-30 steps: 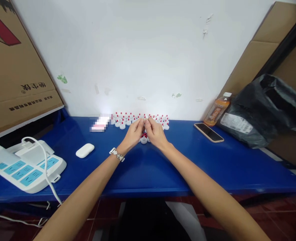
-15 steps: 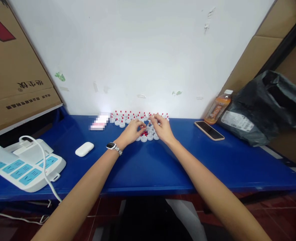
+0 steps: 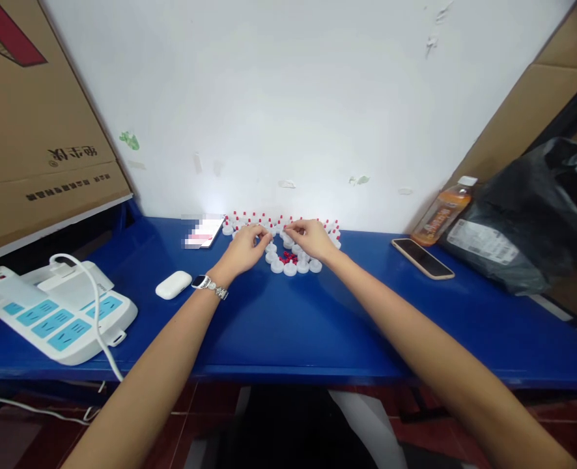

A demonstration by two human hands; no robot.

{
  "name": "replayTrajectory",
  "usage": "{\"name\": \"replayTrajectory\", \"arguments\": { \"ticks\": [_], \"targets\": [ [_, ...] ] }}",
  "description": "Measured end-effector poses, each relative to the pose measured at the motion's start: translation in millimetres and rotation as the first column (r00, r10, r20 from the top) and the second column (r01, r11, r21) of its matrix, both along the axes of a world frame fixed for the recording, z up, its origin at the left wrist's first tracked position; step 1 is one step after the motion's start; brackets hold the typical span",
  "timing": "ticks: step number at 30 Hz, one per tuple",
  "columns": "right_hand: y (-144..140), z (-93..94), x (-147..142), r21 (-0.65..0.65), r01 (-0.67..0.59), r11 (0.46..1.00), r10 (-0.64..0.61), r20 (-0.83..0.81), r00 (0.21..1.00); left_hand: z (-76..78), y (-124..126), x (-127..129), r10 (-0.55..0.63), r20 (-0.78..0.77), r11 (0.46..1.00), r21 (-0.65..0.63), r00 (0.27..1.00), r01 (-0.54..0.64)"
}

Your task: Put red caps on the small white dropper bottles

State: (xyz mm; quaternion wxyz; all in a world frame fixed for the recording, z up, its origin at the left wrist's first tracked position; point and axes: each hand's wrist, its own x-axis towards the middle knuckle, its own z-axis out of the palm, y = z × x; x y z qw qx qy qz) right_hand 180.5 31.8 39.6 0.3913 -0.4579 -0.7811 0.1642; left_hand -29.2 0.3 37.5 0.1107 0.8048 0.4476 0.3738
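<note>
A white wall (image 3: 308, 98) fills the far side, scuffed in places and dotted with small scraps of green and pale tape. A bright patch of light falls low on it, left of centre. In front of the wall runs a glossy blue table (image 3: 318, 326) that spans the scene from left to right. Large sheets of brown cardboard (image 3: 29, 124) lean at the far left, printed with dark lettering and a red shape, and more cardboard (image 3: 527, 117) leans at the far right. Below the near edge of the table, a dark reddish tiled floor (image 3: 464, 423) shows.
</note>
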Motion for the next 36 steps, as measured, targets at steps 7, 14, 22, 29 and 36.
{"name": "replayTrajectory", "arguments": {
  "ticks": [7, 14, 22, 29, 36],
  "targets": [
    [35.3, 10.8, -29.3, -0.036, 0.120, 0.992, -0.091, 0.446, 0.890, -2.2, 4.8, -11.3, 0.040, 0.009, 0.999, -0.020, 0.999, -0.040],
    [44.4, 10.9, -36.0, -0.071, 0.139, 0.988, -0.074, 0.569, 0.819, -2.1, 7.9, -17.1, 0.052, 0.022, 0.998, -0.040, 0.998, -0.052],
    [64.3, 13.1, -50.0, -0.021, 0.301, 0.953, -0.236, 0.572, 0.786, -4.8, 9.8, -14.8, 0.065, 0.034, 0.998, -0.028, 0.997, -0.064],
    [65.5, 4.5, -63.1, -0.024, 0.329, 0.944, -0.262, 0.550, 0.793, -9.4, 9.2, -15.6, 0.056, 0.014, 0.997, -0.049, 0.998, -0.056],
    [36.9, 15.3, -35.7, 0.143, 0.334, 0.932, -0.363, 0.320, 0.875, -4.3, 2.4, -9.1, 0.051, 0.051, 0.998, -0.026, 0.997, -0.050]
  ]
}}
